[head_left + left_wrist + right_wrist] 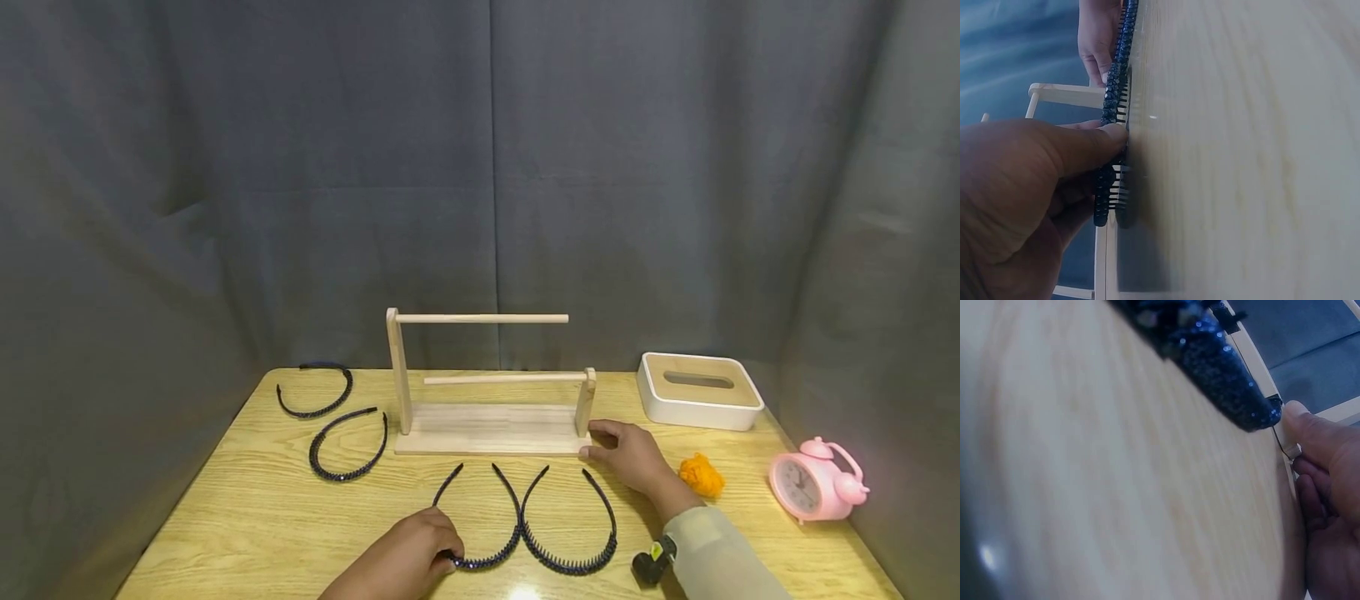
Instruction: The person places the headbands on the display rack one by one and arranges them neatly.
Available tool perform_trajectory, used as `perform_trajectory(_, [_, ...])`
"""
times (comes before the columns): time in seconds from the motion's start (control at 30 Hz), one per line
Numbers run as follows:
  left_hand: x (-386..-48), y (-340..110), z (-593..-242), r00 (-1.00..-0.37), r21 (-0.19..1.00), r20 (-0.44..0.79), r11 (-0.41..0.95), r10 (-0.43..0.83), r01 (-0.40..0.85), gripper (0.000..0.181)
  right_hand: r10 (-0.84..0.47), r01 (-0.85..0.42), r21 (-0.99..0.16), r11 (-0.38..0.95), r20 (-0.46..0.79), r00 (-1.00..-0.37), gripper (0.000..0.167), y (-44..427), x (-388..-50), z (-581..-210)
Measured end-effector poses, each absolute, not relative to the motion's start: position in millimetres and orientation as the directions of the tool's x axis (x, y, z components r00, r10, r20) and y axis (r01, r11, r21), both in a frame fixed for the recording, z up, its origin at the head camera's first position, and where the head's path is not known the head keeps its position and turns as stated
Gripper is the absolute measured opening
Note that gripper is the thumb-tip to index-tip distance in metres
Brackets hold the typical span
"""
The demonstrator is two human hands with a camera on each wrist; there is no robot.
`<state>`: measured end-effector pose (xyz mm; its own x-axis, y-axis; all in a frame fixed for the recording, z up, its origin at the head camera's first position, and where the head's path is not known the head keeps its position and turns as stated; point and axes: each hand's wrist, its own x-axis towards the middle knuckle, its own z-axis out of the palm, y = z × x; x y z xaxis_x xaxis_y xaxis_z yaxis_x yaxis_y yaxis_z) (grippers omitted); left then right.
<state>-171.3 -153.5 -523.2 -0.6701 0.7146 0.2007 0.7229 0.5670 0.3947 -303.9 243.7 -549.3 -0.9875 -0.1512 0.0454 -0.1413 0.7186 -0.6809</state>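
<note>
My left hand (416, 550) pinches the left front end of a dark, glittery toothed headband (487, 562) lying at the table's front. In the left wrist view, thumb and fingers close on the toothed band (1113, 94). A second headband (573, 568) lies against it on the right, its tips pointing toward the rack. My right hand (630, 457) grips the right end of the wooden headband rack (491, 425), thumb at the front corner of its base. The rack has a high bar and a lower bar, both without headbands.
Two more dark headbands lie at the left: one (317, 454) beside the rack, another (348, 387) near the back edge. Toward the right are a white tissue box (697, 414) with a wooden top, an orange crumpled bundle (702, 476) and a pink alarm clock (828, 493). Grey curtains (337, 208) surround the table.
</note>
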Motion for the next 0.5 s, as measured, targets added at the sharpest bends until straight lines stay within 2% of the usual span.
perform_trajectory(0.4, [-172.1,-154.4,-523.1,-0.685,0.399,0.163,0.587,0.710,0.704,0.011,-0.145,-0.132,-0.687,0.714,0.039,-0.989,0.055,244.2,-303.2,-548.9])
perform_trajectory(0.5, [-170.0,-157.7,-519.8,-0.714,0.433,0.147,0.604,0.684,0.669,0.015,-0.148,-0.135,-0.684,0.717,0.040,-0.988,0.054,244.0,-302.6,-547.8])
